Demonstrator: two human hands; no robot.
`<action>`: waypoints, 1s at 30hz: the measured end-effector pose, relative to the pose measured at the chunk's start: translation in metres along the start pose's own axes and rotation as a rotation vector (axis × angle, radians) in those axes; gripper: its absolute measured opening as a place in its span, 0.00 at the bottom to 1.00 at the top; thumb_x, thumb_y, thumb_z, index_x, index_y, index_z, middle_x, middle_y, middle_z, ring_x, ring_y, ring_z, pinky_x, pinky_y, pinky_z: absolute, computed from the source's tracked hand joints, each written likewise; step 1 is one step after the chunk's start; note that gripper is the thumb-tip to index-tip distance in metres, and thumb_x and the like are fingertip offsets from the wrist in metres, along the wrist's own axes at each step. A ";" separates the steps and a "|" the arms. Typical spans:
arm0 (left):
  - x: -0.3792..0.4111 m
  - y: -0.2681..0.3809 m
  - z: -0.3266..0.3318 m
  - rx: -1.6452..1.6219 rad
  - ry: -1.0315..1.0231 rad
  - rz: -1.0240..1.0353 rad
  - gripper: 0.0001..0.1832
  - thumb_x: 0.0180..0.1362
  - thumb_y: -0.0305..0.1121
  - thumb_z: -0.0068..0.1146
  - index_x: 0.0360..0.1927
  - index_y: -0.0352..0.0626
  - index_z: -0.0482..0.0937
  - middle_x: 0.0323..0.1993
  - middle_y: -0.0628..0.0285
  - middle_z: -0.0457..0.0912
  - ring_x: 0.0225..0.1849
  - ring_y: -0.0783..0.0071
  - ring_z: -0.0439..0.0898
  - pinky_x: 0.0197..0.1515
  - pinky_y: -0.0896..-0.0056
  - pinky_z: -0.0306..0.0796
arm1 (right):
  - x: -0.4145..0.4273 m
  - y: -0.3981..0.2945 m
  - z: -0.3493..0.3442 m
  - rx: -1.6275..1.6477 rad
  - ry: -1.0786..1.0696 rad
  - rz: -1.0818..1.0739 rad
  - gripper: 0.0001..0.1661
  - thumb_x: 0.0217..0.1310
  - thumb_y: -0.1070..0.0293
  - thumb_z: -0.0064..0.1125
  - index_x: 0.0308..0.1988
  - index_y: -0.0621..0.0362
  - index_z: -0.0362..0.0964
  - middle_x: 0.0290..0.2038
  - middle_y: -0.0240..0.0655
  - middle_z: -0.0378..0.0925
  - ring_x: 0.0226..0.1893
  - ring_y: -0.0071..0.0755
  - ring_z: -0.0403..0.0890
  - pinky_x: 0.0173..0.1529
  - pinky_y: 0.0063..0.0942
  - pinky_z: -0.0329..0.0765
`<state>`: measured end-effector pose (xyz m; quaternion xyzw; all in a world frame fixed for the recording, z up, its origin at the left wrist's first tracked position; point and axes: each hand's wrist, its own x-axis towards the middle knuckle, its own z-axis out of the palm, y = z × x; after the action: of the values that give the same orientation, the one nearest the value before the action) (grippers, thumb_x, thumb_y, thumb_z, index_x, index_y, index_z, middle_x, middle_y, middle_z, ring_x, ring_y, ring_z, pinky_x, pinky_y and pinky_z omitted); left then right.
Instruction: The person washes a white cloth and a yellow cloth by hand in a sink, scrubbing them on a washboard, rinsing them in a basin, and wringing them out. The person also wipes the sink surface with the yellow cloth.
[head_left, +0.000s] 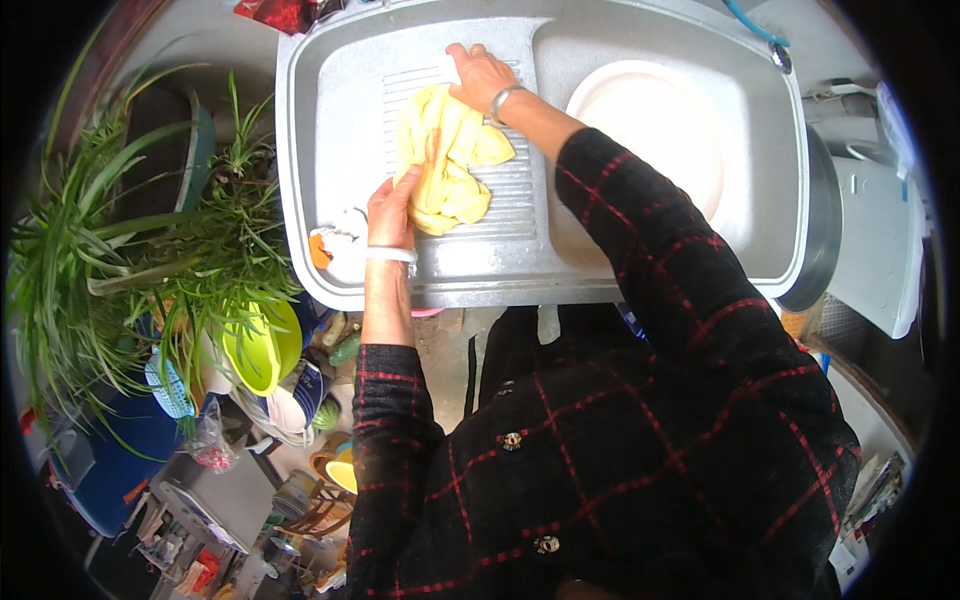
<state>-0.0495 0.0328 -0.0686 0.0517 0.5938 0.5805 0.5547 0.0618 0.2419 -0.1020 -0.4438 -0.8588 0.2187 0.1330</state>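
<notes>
A crumpled yellow cloth (450, 161) with a brownish streak lies over the ridged washboard (514, 214) moulded into the grey sink. My left hand (391, 210), with a white band at the wrist, pinches the cloth's near left edge between thumb and fingers. At the far end of the cloth is my right hand (484, 79), wearing a silver bracelet. Its fingers curl around a small white piece (451, 70), possibly soap, mostly hidden by the hand and washed out by glare. Part of the cloth's upper edge lies under that hand.
A round white basin (652, 127) sits in the right sink bowl, partly behind my right sleeve. White and orange scraps (337, 240) lie in the sink's near left corner. A red package (285, 13) rests on the far rim. Leafy plants (112, 225) crowd the left side.
</notes>
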 end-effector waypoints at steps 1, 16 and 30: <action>0.000 0.000 -0.002 0.105 -0.022 0.032 0.15 0.57 0.28 0.61 0.46 0.33 0.77 0.42 0.55 0.82 0.40 0.74 0.80 0.44 0.76 0.73 | -0.006 -0.004 -0.010 0.084 -0.027 0.021 0.28 0.53 0.61 0.58 0.55 0.51 0.66 0.45 0.49 0.74 0.46 0.57 0.76 0.49 0.43 0.74; -0.031 0.070 0.031 -0.680 -0.466 -0.035 0.20 0.67 0.36 0.46 0.56 0.31 0.69 0.55 0.48 0.75 0.57 0.55 0.74 0.63 0.55 0.64 | -0.047 0.012 -0.069 0.784 0.091 -0.054 0.36 0.43 0.61 0.65 0.54 0.57 0.66 0.42 0.48 0.78 0.44 0.43 0.79 0.50 0.32 0.75; -0.003 -0.062 0.006 1.235 0.223 0.779 0.31 0.56 0.31 0.59 0.59 0.25 0.63 0.65 0.35 0.57 0.67 0.40 0.57 0.68 0.52 0.51 | -0.032 -0.025 0.016 -0.341 0.059 -0.509 0.19 0.65 0.53 0.48 0.49 0.52 0.73 0.50 0.43 0.75 0.51 0.41 0.72 0.47 0.37 0.70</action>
<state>-0.0082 0.0143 -0.1110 0.5025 0.8038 0.2971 0.1146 0.0557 0.1987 -0.1044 -0.2366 -0.9624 0.0181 0.1321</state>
